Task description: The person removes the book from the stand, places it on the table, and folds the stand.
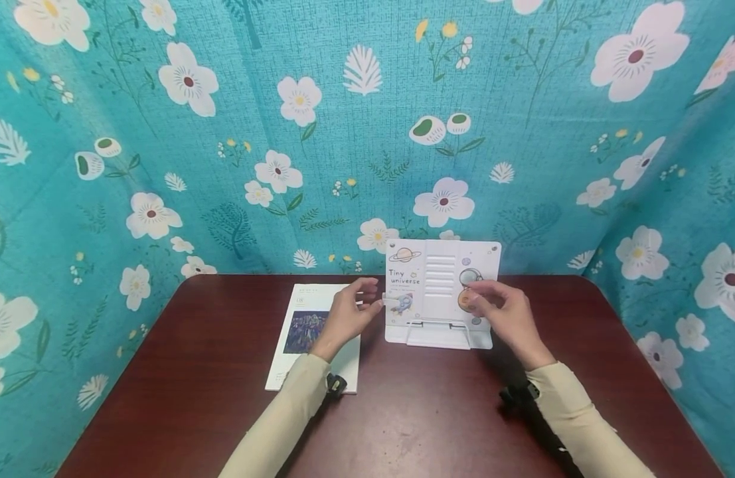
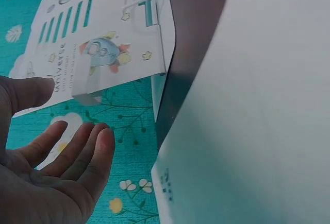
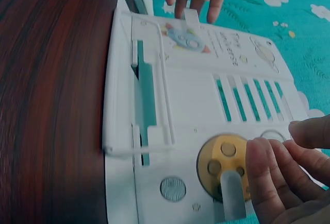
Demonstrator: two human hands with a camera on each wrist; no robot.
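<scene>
A white book stand (image 1: 441, 312) printed with "Tiny universe", a rocket and planets stands upright on the table, with a wire-like bar along its lower ledge. My left hand (image 1: 355, 309) is at its left edge, fingers loosely bent and thumb apart; the left wrist view shows the palm holding nothing, near a bent white page clip (image 2: 88, 98). At the right edge is my right hand (image 1: 507, 315), its fingertips in front of the printed orange planet. In the right wrist view, another page clip (image 3: 233, 195) lies beside those fingers, with no grip on it visible.
A white book (image 1: 288, 372) with a dark picture on its cover lies flat on the dark red table (image 1: 427, 418), under my left forearm. A teal flowered curtain (image 1: 343, 166) hangs behind the table and at both sides.
</scene>
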